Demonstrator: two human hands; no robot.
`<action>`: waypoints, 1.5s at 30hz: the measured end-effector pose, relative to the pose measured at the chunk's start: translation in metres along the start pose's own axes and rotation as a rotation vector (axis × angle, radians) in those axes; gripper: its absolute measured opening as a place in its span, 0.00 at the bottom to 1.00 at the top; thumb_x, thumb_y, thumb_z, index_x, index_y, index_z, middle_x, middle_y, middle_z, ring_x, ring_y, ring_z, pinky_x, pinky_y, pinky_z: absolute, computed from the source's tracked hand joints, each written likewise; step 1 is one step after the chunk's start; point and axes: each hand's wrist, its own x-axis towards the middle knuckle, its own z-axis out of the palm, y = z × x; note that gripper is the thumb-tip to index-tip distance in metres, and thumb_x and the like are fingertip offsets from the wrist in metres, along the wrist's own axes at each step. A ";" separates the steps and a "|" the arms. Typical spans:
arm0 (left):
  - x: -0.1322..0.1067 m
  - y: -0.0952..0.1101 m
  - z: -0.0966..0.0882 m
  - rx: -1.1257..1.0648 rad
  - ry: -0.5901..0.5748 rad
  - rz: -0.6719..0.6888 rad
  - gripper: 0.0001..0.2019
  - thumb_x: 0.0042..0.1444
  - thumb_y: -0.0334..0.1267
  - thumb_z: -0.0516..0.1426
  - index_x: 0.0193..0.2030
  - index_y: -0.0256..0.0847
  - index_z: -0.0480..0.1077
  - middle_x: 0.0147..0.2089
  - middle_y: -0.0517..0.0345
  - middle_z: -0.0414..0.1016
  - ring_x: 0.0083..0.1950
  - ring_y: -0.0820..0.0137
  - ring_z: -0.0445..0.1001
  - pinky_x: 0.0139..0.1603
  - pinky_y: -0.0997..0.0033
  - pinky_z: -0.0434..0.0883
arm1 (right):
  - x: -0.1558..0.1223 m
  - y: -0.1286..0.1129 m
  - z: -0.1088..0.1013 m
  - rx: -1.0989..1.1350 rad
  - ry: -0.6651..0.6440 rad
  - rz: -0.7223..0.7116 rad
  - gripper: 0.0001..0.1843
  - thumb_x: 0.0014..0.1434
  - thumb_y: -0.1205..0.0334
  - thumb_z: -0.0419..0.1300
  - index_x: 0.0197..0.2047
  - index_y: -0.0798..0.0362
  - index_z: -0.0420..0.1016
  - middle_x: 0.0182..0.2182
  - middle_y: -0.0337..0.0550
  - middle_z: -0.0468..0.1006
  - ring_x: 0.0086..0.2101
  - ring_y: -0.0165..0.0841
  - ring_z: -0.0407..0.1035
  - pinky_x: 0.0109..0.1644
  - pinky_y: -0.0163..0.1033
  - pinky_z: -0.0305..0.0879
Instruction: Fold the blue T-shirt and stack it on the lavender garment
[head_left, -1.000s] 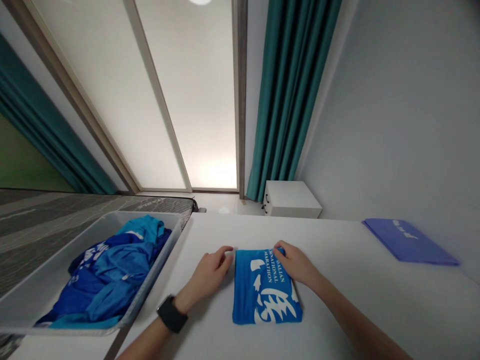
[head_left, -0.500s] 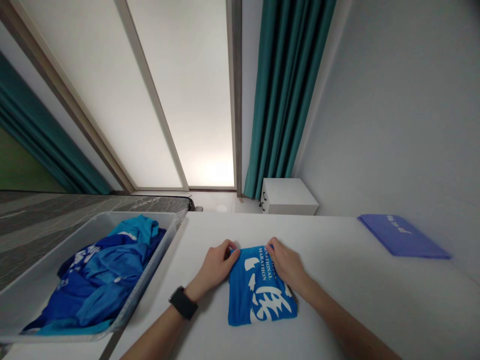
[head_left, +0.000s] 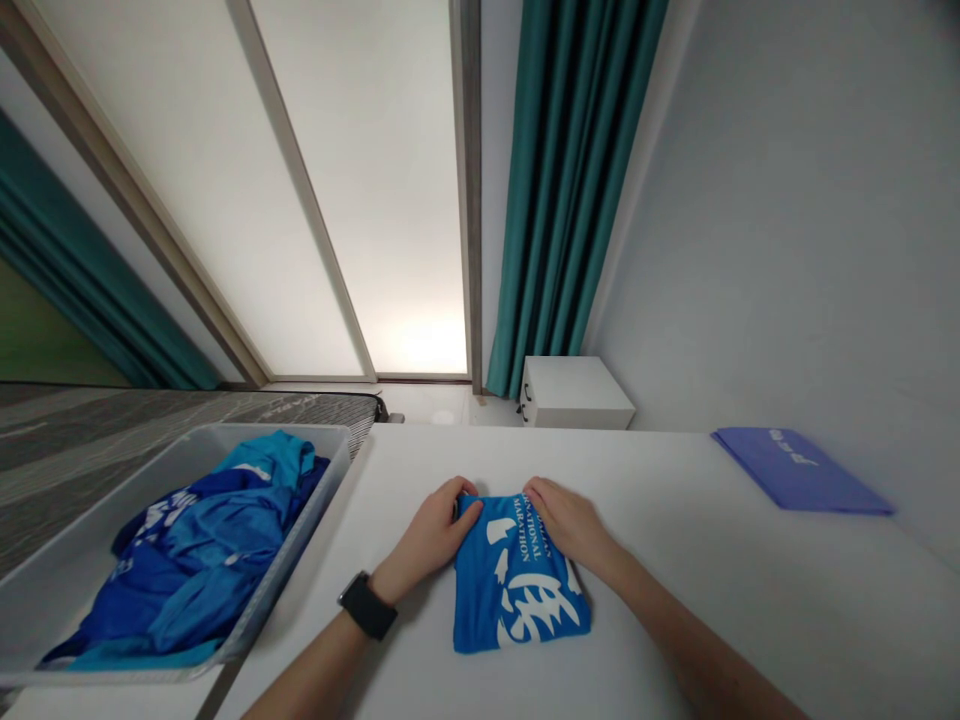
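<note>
- Blue folded cloth (head_left: 480, 605), squarish, sits well in from the counter's (head_left: 645, 480) far edge
- Left grip (head_left: 435, 530) clamped on its corner, fingertips hidden
- Right grip (head_left: 568, 522) covers lettering; can't tell whether it's closed
- Plastic bin (head_left: 316, 520), counter's left edge, frame-cropped, crumpled garments (head_left: 202, 550) inside

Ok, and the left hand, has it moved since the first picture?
Yes: judged against the far-left corner of the white table, the left hand has moved rightward; its thumb now overlaps the folded blue cloth.
</note>
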 end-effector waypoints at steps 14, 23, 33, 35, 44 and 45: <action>0.014 -0.015 0.010 0.188 -0.026 0.059 0.15 0.67 0.43 0.47 0.39 0.39 0.72 0.40 0.50 0.74 0.42 0.63 0.73 0.46 0.64 0.69 | -0.010 -0.005 -0.008 -0.152 0.131 -0.048 0.16 0.67 0.66 0.48 0.55 0.54 0.70 0.49 0.52 0.74 0.49 0.40 0.69 0.52 0.43 0.63; 0.025 -0.013 0.006 0.295 -0.092 0.113 0.15 0.68 0.39 0.45 0.37 0.38 0.70 0.38 0.49 0.73 0.41 0.64 0.73 0.46 0.65 0.69 | -0.055 -0.051 0.027 -0.301 0.181 -0.268 0.29 0.68 0.50 0.50 0.67 0.56 0.62 0.65 0.53 0.63 0.64 0.47 0.54 0.67 0.55 0.49; 0.019 0.004 -0.005 0.465 -0.024 0.169 0.14 0.68 0.38 0.45 0.50 0.38 0.70 0.48 0.47 0.72 0.49 0.61 0.73 0.51 0.63 0.70 | -0.057 -0.041 0.038 -0.332 0.171 -0.272 0.33 0.68 0.52 0.49 0.70 0.59 0.54 0.69 0.52 0.51 0.68 0.47 0.44 0.70 0.54 0.45; 0.004 0.016 -0.005 0.530 0.027 0.236 0.17 0.68 0.40 0.46 0.58 0.39 0.67 0.54 0.46 0.72 0.56 0.58 0.70 0.57 0.57 0.67 | -0.057 -0.041 0.039 -0.340 0.167 -0.274 0.32 0.68 0.53 0.48 0.70 0.60 0.54 0.69 0.53 0.52 0.68 0.46 0.45 0.70 0.55 0.45; -0.040 0.001 0.025 0.520 -0.066 0.392 0.27 0.68 0.45 0.46 0.72 0.41 0.50 0.73 0.47 0.52 0.73 0.59 0.50 0.71 0.50 0.50 | -0.057 -0.040 0.044 -0.361 0.214 -0.280 0.30 0.67 0.59 0.47 0.69 0.63 0.55 0.69 0.53 0.53 0.68 0.44 0.45 0.70 0.53 0.45; -0.038 -0.002 0.025 0.509 -0.070 0.387 0.28 0.68 0.46 0.46 0.72 0.42 0.50 0.73 0.48 0.52 0.74 0.59 0.49 0.72 0.49 0.49 | -0.057 -0.040 0.044 -0.361 0.217 -0.279 0.30 0.67 0.59 0.47 0.69 0.63 0.55 0.68 0.53 0.53 0.68 0.44 0.45 0.70 0.53 0.45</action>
